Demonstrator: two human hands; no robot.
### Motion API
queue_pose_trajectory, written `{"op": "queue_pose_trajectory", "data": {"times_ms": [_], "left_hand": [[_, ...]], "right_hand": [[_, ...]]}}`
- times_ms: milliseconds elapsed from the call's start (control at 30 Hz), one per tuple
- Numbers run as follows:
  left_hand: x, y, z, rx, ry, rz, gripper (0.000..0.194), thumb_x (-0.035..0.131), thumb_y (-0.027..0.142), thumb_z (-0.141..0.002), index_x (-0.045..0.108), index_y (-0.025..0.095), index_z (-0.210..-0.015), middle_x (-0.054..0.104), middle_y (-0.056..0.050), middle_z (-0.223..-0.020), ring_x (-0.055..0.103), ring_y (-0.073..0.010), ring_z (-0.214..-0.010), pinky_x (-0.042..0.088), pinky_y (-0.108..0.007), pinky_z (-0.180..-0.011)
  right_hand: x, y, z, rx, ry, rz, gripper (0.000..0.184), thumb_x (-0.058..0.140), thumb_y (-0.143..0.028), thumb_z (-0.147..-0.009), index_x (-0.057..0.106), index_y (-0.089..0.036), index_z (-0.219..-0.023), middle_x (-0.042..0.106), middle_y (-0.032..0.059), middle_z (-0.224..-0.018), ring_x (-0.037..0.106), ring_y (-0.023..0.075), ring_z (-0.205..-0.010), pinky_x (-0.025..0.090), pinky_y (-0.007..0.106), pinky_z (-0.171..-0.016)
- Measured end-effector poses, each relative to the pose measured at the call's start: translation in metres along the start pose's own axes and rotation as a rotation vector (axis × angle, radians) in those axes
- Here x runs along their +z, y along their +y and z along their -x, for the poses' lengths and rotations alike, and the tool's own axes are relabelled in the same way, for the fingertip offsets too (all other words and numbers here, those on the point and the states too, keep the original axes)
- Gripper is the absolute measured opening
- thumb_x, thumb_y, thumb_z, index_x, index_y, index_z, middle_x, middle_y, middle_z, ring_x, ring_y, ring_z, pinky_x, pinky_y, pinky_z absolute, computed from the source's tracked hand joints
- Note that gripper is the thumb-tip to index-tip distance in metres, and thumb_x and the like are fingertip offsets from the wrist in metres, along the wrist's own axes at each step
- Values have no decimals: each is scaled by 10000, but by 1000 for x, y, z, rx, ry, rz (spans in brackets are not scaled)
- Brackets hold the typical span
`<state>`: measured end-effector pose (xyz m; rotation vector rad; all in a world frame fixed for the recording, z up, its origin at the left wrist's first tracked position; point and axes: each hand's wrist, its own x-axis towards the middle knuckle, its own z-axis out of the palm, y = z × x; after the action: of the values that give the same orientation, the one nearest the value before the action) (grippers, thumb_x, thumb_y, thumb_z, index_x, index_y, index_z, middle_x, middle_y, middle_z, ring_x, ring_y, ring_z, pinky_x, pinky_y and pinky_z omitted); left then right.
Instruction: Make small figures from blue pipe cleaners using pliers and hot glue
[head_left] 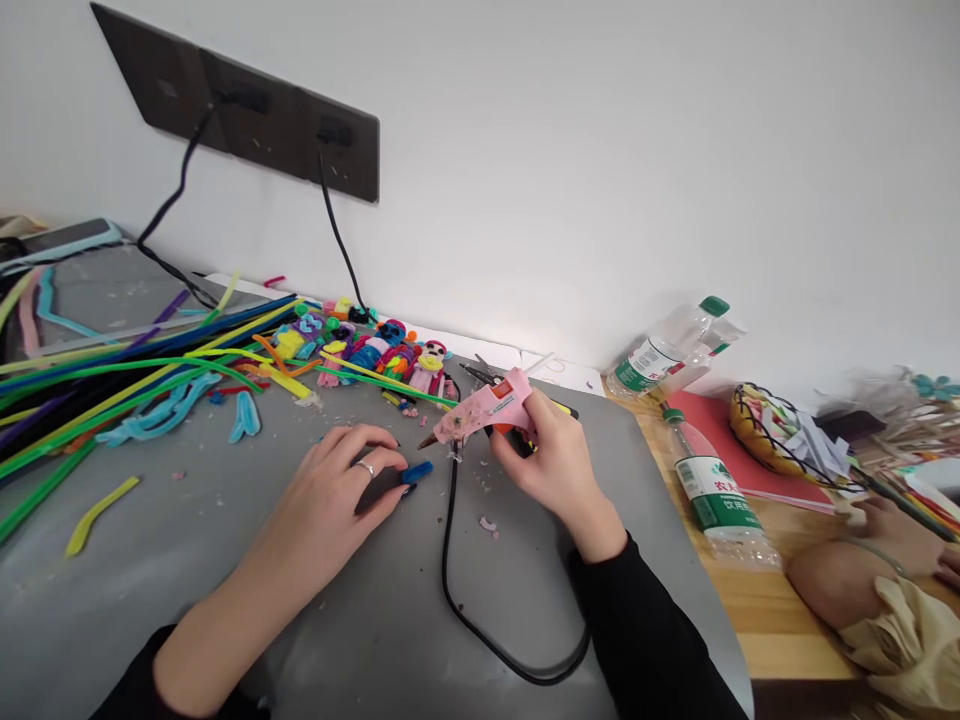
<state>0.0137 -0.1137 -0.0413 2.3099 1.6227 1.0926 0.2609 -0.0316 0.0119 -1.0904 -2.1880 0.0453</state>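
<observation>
blue fuzzy piece, one: just beside the nozzle of pink glue gun, pinched by left hand; right hand grips the gun. hazard: nozzle, if hot, may slip and burn left hand.

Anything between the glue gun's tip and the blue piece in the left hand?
Nothing visible: only an open gap separates the glue gun tip from the blue piece in the left hand. The black cord lies farther right.
</observation>
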Motion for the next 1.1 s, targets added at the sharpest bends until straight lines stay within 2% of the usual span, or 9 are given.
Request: {"op": "queue_pose_trajectory", "data": {"times_ms": [200, 367, 767, 1100], "left_hand": [[0, 1, 0, -18, 5, 16, 162, 536, 297, -990, 685, 239, -962, 672, -65, -1101, 607, -276, -1031, 492, -447, -904], [-1, 2, -1, -36, -4, 15, 158, 540, 291, -984, 685, 244, -945, 682, -63, -1091, 611, -274, -1015, 500, -438, -877], [-1, 0, -1, -35, -11, 19, 154, 539, 295, -992, 678, 245, -947, 697, -52, -1058, 627, -267, -1004, 498, -435, -870], [-2, 0, -2, -43, -23, 20, 156, 556, 311, -984, 689, 238, -951, 702, -59, -1063, 628, -264, -1009, 516, -423, -859]], "right_hand": [[-1, -2, 0, -86, -34, 73, 119, 550, -226, -826, 440, -241, -782, 481, -31, -666, 410, 137, -562, 293, 258, -534], [-2, -4, 0, -90, -88, 82, 158, 546, -217, -824, 403, -245, -763, 479, -31, -669, 419, 137, -573, 287, 260, -539], [1, -6, 0, -100, -118, 70, 186, 548, -198, -817, 379, -239, -752, 465, -43, -661, 393, 122, -564, 244, 270, -530], [3, -6, 1, -99, -144, 76, 136, 534, -201, -829, 420, -233, -763, 496, -31, -671, 397, 125, -572, 236, 273, -537]]}}
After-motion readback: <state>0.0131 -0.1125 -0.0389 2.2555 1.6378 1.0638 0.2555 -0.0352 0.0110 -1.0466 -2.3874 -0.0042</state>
